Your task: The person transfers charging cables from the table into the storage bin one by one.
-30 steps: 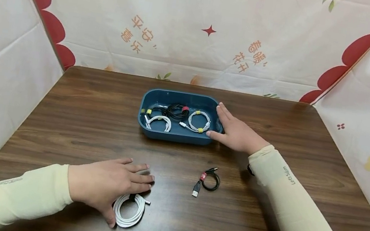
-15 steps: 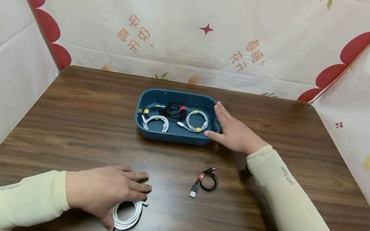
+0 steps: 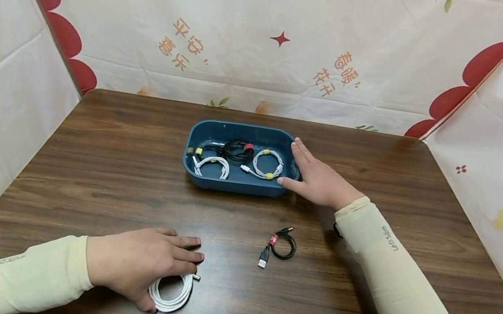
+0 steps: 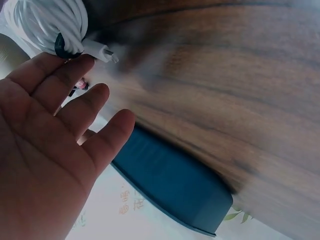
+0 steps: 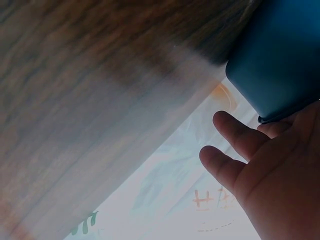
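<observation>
My left hand [image 3: 142, 265] lies low over a coiled white cable [image 3: 171, 292] near the table's front edge, with its fingers straight and the thumb beside the coil. The left wrist view shows the open palm [image 4: 45, 165] with the white coil [image 4: 47, 22] just past the fingertips. My right hand [image 3: 318, 180] rests flat against the right wall of a blue tray [image 3: 232, 185], fingers extended. In the right wrist view, the fingers [image 5: 235, 135] spread next to the tray's corner [image 5: 280, 55]. A small black cable with a red tie [image 3: 281, 244] lies loose between the hands.
Inside the tray lie two white coiled cables with yellow ties [image 3: 266, 164] and a black one with a red tie [image 3: 235, 149]. The dark wooden table [image 3: 108, 168] is enclosed by white cloth walls with red print [image 3: 268, 45] at the back and sides.
My left hand has slid a little toward the near edge, and the white coil has come with it. The right hand stays against the tray.
</observation>
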